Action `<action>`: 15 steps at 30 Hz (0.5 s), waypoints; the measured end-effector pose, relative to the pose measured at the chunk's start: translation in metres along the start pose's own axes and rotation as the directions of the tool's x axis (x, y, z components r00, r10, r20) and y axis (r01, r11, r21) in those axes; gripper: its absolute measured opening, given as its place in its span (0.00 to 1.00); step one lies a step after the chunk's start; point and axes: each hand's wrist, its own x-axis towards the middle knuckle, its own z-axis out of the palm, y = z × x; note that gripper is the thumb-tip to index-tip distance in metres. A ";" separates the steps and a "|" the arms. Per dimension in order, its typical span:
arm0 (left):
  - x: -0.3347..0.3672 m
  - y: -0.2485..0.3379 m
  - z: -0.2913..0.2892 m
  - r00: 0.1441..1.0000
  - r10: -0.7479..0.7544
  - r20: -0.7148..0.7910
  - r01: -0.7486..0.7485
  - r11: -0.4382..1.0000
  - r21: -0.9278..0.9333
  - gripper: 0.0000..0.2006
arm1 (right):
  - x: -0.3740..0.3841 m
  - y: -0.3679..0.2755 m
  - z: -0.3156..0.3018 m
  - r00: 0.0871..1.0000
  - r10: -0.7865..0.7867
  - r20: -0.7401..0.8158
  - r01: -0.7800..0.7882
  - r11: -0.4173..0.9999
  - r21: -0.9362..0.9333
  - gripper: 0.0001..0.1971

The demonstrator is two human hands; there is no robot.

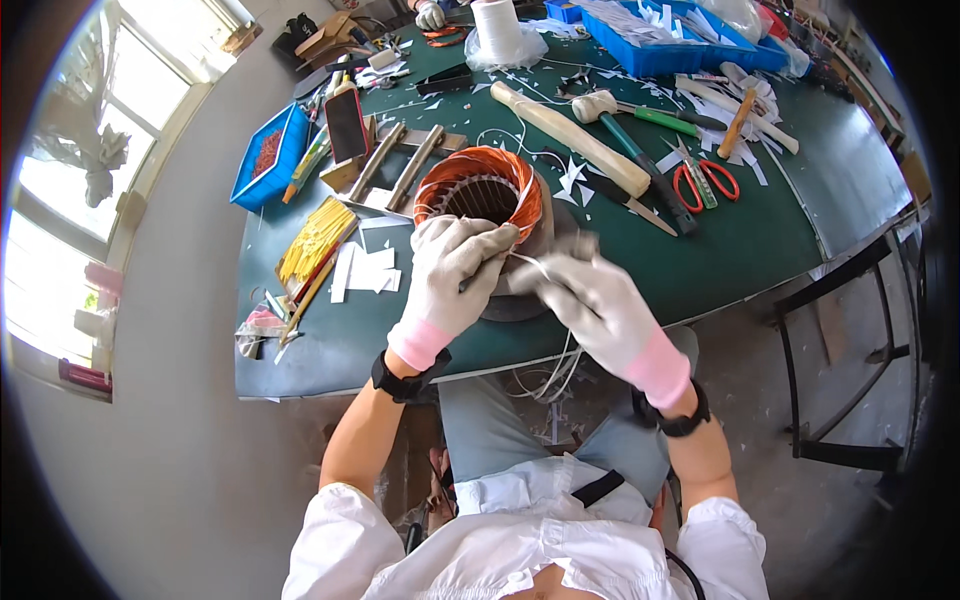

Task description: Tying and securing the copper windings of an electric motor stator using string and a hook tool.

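Setting: workshop; green tabletop (pixel 735 255) is carrying a mallet (pixel 628 146), red-handled scissors (pixel 690 168), cord spool (pixel 497 38) and copper-coloured wire winding (pixel 531 190).

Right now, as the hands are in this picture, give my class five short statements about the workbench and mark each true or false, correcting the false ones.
1. The left hand and the right hand both wear pale gloves with pink cuffs. True.
2. The red-handled scissors lie to the left of the orange wire winding. False: the red-handled scissors lie to the right of the orange wire winding.
3. A white cord runs between the winding and the right hand. True.
4. The yellow strips lie to the left of the winding. True.
5. Only the left wrist wears a black band. False: each wrist has a black band.
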 end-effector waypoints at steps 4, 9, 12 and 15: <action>0.004 -0.006 0.007 0.999 0.039 -0.029 -0.039 0.999 0.006 0.14 | 0.030 0.015 0.003 0.989 0.124 0.077 -0.142 0.678 0.721 0.08; -0.001 -0.010 0.007 0.996 0.061 -0.066 -0.063 0.997 -0.033 0.10 | -0.001 0.019 0.020 0.941 0.338 0.021 -0.143 0.341 0.929 0.12; -0.002 -0.017 0.006 0.993 0.055 -0.101 -0.056 0.998 -0.010 0.10 | 0.045 -0.029 0.021 0.906 0.417 0.069 -0.305 0.532 0.790 0.12; 0.016 -0.017 -0.004 0.990 0.136 -0.040 -0.138 0.990 -0.036 0.13 | -0.001 0.032 0.011 0.904 0.394 -0.167 -0.250 0.803 0.541 0.17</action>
